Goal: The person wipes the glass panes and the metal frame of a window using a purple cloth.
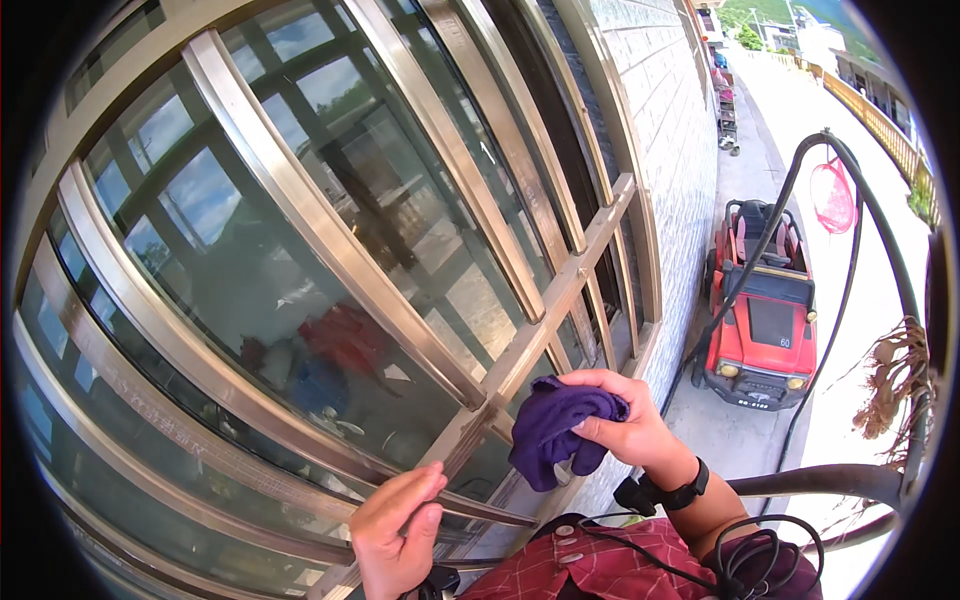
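Note:
A bunched purple cloth (550, 432) is gripped in my right hand (628, 425), thumb on top and folds hanging below. It is held in front of the lower rail (535, 335) of a metal window grille. My left hand (395, 532) holds nothing; its fingers are stretched out and the thumb stands apart. It is close to the lower end of the grille, and whether it touches the metal I cannot tell. Behind the upright metal bars (330, 230) lie window panes (300, 290) with reflections of sky and of a red garment.
Right of the window runs a pale tiled wall (675, 110). A red toy car (760, 320) is parked beside it on the concrete. A dark curved tube (893, 225) arches at the right, with a pink net (833, 197) near it. Dried plants (890, 380) hang at the far right.

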A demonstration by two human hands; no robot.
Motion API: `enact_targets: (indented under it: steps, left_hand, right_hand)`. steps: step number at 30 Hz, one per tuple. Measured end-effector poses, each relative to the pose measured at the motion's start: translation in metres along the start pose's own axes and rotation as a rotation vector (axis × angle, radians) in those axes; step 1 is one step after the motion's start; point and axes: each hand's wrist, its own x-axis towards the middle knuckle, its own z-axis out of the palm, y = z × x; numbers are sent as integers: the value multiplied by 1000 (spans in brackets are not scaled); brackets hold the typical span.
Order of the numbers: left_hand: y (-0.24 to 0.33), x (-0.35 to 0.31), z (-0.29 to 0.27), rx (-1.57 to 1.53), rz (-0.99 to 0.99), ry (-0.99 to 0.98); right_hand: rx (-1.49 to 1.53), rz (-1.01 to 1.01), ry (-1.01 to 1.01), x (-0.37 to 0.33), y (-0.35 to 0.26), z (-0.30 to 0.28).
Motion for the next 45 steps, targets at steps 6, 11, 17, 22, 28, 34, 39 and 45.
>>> enact_targets:
  steps: [6,11,17,22,28,34,39,45]
  left_hand:
    - [-3,-34,-30,286,-3,382]
    - [-18,-41,-5,564,-265,358]
    - [-18,-39,2,662,-349,369]
    - [-13,-31,0,781,-305,270]
    - [-2,-20,-1,766,-235,267]
    - [2,-20,1,868,-248,213]
    - [-5,-19,1,838,-183,239]
    - [-10,-21,0,755,-214,219]
  right_hand:
    - [384,231,594,-29,62,-68]
    - [456,281,701,-29,128,-78]
    - [345,155,607,8,149,-94]
    - [221,-11,393,59,138,-92]
    - [-425,-193,176,108,155,-92]
    - [-1207,-684,250,166,131,-87]
    - [-999,-1024,192,212,108,-79]
    - [-1015,-1109,358,251,66,-48]
